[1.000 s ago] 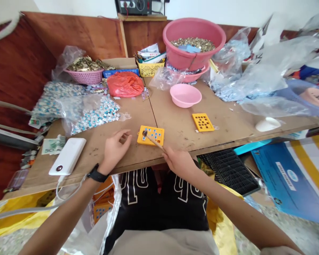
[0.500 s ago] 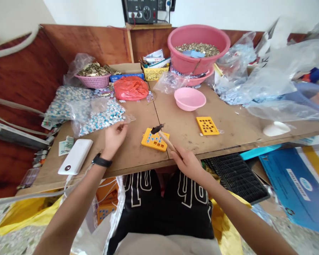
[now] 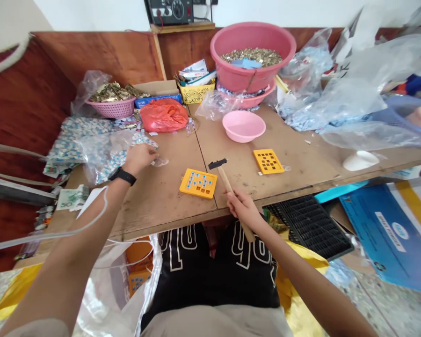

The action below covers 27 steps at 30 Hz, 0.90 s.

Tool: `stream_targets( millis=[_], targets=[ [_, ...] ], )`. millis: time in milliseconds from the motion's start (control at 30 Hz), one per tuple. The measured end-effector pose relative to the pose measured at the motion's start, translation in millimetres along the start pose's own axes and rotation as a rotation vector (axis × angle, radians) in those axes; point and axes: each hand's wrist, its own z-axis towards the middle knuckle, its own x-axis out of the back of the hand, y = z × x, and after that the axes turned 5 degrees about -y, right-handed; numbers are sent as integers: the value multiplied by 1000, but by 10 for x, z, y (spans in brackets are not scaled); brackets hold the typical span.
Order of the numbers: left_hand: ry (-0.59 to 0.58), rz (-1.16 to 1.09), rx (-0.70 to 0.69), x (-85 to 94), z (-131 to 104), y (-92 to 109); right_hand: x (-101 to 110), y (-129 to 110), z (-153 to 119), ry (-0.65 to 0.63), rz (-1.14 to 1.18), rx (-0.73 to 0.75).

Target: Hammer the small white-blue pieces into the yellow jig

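Observation:
My right hand [image 3: 243,206] is wrapped round the wooden handle of a hammer [image 3: 225,179], its dark head pointing away from me above the table. Just left of the hammer lies a yellow tray [image 3: 198,183] with small blue-and-white pieces in several of its slots; some front slots are bare. My left hand [image 3: 140,157], with a black watch on the wrist, reaches over the pile of blue-and-white pieces [image 3: 108,161] by a clear plastic bag. Its fingers are bent together; what they hold, if anything, is too small to make out.
A second yellow tray [image 3: 268,161] lies to the right, beyond it a pink bowl [image 3: 243,126]. A large pink tub [image 3: 252,79], a red bag [image 3: 164,115] and a pink basket [image 3: 114,108] stand at the back. A white cable [image 3: 80,230] crosses my left forearm.
My left hand has moved up and left onto the pile of pieces. The hammer has come away from the yellow tray, to its right, with its handle now showing below my right hand.

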Motion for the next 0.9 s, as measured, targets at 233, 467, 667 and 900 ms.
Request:
stream_targets(
  millis=[233, 467, 667, 900],
  targets=[
    [46, -125, -188, -26, -342, 40, 4, 56, -59, -46, -129, 58],
    [31, -419, -589, -91, -1149, 973, 22, 31, -24, -69, -60, 17],
    [-11, -262, -822, -328, -1315, 1421, 9, -56, -53, -42, -33, 3],
    [-35, -192, -880, -337, -1353, 1388, -15, 3, -47, -36, -36, 20]
  ],
)
